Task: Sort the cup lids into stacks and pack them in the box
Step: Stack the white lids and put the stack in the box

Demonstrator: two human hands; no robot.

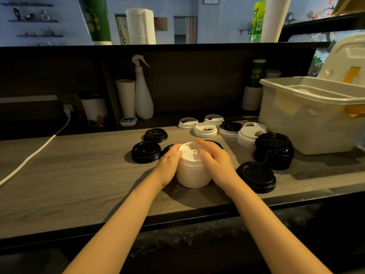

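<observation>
A tall stack of white cup lids (pixel 192 171) stands on the grey wood-grain counter (pixel 79 175), near its front edge and about mid-width. The left hand (pixel 169 161) grasps it at its 9 o'clock side, thumb on the top lid's rim and fingers curled round the far side. The right hand (pixel 215 161) clasps it from 3 o'clock, thumb on the top lid and fingers curving over the far edge.

Seen from that stack, a low stack of black lids (pixel 146 152) sits at 10 o'clock, with a smaller black stack (pixel 155 135) just beyond it at 11 o'clock. More black lids lie partly hidden behind both hands. At 12 to 1 o'clock lie loose white lids (pixel 205 129) in a cluster, and among them a black lid (pixel 230 126) rests on a white one. At 2 o'clock a short white stack (pixel 249 135) touches a tall black stack (pixel 273 151). At 4 o'clock, near the counter's front edge, sits a low black stack (pixel 256 177).

The translucent plastic box (pixel 308 115) stands at 2 o'clock beyond the tall black stack, at the counter's right end, with its hinged lid (pixel 343 62) tilted up behind it.

Along the back ledge at 11 o'clock stand a white spray bottle (pixel 143 91) and a white paper cup (pixel 125 97). A white cable (pixel 39 149) runs across the counter at 9 o'clock.
</observation>
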